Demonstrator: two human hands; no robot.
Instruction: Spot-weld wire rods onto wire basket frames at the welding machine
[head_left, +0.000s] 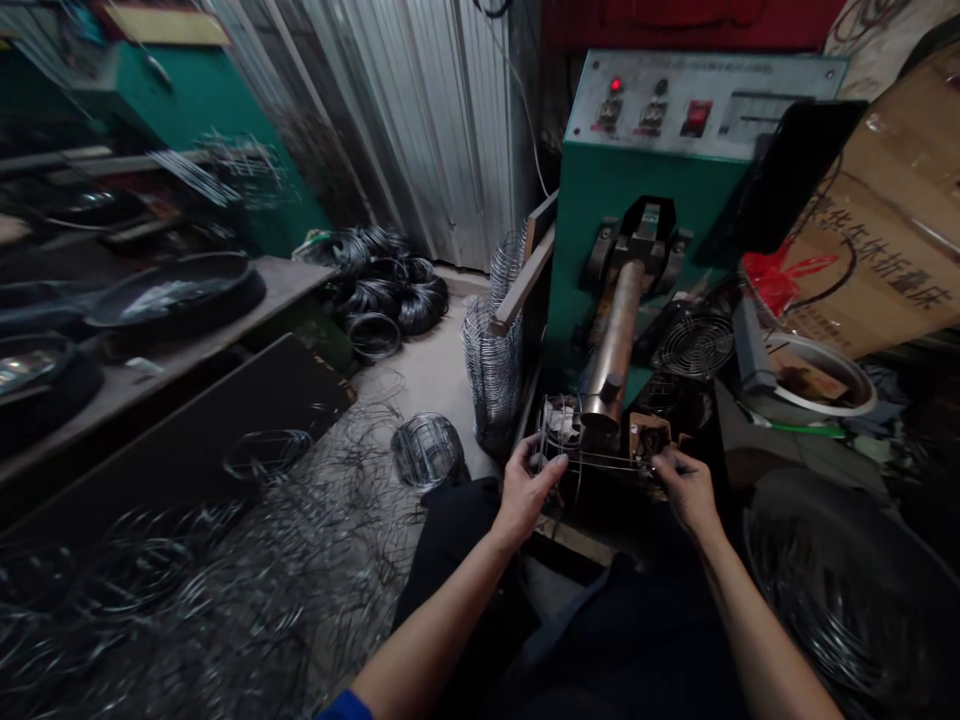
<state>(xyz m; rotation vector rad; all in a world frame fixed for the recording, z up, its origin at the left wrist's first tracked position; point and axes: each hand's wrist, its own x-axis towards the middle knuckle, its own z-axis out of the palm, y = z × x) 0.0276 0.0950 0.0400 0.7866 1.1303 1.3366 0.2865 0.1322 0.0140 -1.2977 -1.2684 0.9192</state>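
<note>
My left hand (527, 490) is closed, thumb against fingers, on a thin metal wire piece (609, 462) that has a ring-like part near that hand. At its other end my right hand (684, 488) pinches the same piece. The wire spans between both hands just below the tip of a copper-coloured cylindrical arm (616, 345). That arm juts toward me from a green machine (592, 230). Whether the wire touches the arm, I cannot tell. My fingertips are partly hidden and dim.
A control panel (705, 105) with a lit red lamp tops the machine. Stacked wire rings (491, 370) and a wire cage (427, 450) stand left of my knees. Loose wires (300, 590) litter the floor. At right are a fan grille (694, 345), a white basin (862, 395) and a cardboard box (892, 220).
</note>
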